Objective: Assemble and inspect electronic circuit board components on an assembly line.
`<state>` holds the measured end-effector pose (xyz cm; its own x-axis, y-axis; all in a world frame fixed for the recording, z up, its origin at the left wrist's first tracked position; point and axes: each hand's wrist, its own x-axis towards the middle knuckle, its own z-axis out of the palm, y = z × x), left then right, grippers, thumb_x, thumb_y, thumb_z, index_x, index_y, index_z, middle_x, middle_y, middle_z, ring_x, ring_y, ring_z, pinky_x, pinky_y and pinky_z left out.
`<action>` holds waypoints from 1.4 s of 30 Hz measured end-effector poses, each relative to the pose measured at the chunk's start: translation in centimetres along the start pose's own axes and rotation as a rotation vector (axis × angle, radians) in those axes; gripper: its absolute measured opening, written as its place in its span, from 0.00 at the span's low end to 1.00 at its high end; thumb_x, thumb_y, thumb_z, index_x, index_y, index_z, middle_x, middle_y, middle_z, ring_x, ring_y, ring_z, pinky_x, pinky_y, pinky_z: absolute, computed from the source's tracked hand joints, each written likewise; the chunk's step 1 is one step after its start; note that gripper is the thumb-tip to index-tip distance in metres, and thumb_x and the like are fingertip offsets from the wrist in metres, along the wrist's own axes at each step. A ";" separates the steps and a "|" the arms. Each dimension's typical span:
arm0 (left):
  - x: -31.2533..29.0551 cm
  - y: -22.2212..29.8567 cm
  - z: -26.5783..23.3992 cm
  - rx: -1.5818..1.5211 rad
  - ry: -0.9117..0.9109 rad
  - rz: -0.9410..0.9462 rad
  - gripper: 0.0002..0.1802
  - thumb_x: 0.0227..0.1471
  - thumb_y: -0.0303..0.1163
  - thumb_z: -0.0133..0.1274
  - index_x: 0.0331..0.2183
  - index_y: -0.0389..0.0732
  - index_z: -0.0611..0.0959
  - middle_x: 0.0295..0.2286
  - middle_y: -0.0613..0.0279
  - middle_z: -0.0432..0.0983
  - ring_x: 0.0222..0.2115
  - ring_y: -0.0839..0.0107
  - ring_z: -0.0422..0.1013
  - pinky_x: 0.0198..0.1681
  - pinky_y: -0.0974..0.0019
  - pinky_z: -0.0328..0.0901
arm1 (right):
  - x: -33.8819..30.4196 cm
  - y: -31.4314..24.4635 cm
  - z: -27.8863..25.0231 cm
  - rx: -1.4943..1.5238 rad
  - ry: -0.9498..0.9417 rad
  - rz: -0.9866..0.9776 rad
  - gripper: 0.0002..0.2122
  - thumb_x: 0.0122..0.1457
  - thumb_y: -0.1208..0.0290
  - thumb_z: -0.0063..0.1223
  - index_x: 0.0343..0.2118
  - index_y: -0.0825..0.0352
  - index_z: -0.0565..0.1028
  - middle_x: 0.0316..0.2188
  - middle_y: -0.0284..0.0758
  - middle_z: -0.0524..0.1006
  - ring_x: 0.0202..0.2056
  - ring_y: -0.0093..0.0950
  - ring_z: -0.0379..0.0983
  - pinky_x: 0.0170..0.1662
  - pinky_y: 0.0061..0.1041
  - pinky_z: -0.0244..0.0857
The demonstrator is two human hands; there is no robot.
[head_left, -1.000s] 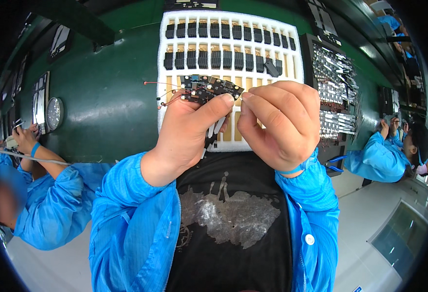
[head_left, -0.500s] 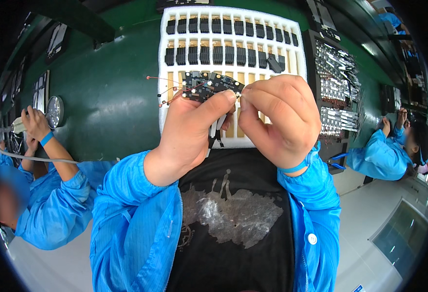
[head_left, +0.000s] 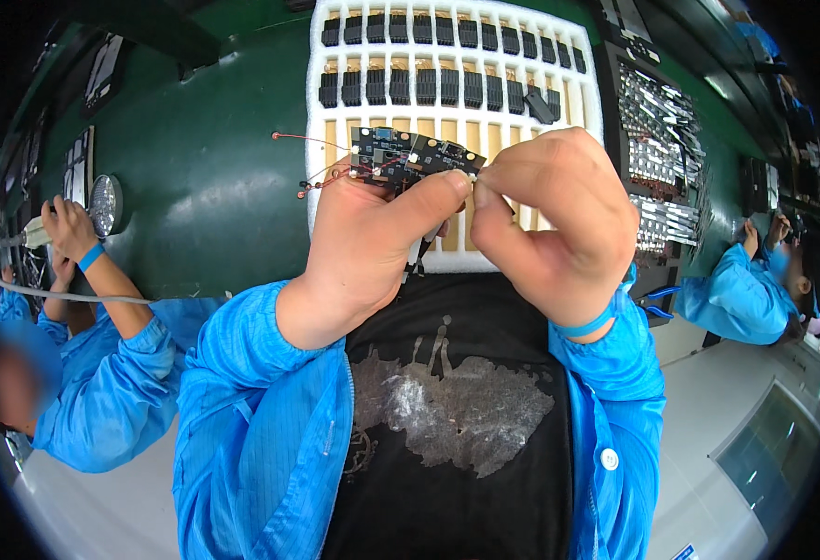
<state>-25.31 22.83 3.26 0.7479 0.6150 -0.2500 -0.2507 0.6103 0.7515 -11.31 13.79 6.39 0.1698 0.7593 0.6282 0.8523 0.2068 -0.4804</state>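
My left hand (head_left: 363,229) is closed around black circuit boards (head_left: 396,157), with the thumb pressed flat near their right end. Thin red and dark wires (head_left: 312,142) trail from the boards' left side, ending in small round tips. At the boards' right end, my right hand (head_left: 564,219) pinches thumb and forefinger together over a small pale piece. That piece is mostly hidden by the fingertips, so its kind cannot be told. Below the boards, dark strips hang partly hidden behind my left hand. Both hands are raised over the near part of a white foam tray (head_left: 314,112).
Rows of black parts (head_left: 399,87) fill the tray's far slots; one part (head_left: 540,105) lies askew. To the right are a dark tray of silvery strips (head_left: 657,140) and blue-handled pliers (head_left: 657,301). Co-workers sit on both sides; the left one's hand (head_left: 74,229) is near a round lens (head_left: 105,203).
The tray sits higher and further right in the picture as the view shifts. My right hand moves slightly right with the boards' end. Both grips stay the same.
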 end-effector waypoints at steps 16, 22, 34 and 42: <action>0.0 0.3 -1.1 0.047 -0.115 -0.036 0.09 0.52 0.21 0.57 0.38 0.35 0.82 0.32 0.66 0.79 0.29 0.80 0.73 0.31 0.73 0.67 | -0.2 -0.3 -1.5 0.474 -0.257 0.505 0.02 0.47 0.83 0.54 0.25 0.70 0.75 0.25 0.32 0.74 0.28 0.22 0.67 0.32 0.21 0.60; 0.0 0.7 -1.4 0.051 -0.143 -0.047 0.09 0.52 0.20 0.57 0.38 0.35 0.81 0.30 0.66 0.78 0.28 0.80 0.73 0.30 0.73 0.67 | -0.5 -0.2 -1.9 0.532 -0.325 0.517 0.02 0.53 0.82 0.55 0.30 0.71 0.75 0.28 0.33 0.74 0.29 0.20 0.66 0.34 0.20 0.60; -0.2 0.8 -1.3 -0.008 -0.132 -0.101 0.10 0.51 0.20 0.57 0.39 0.35 0.81 0.31 0.65 0.78 0.29 0.79 0.73 0.30 0.73 0.67 | -0.2 -0.2 -1.6 0.517 -0.283 0.503 0.02 0.50 0.76 0.57 0.27 0.66 0.78 0.24 0.28 0.77 0.27 0.20 0.71 0.26 0.20 0.58; -0.3 0.8 -1.1 -0.056 -0.145 -0.109 0.10 0.52 0.20 0.56 0.39 0.35 0.80 0.31 0.65 0.78 0.28 0.79 0.73 0.30 0.72 0.67 | -0.3 -0.1 -1.7 0.524 -0.287 0.492 0.02 0.50 0.76 0.57 0.27 0.65 0.77 0.24 0.28 0.77 0.26 0.19 0.71 0.26 0.19 0.58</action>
<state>-26.39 23.73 3.25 0.8524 0.4674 -0.2346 -0.1938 0.6990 0.6884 -10.58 12.51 7.33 0.2723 0.9549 0.1183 0.3541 0.0149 -0.9351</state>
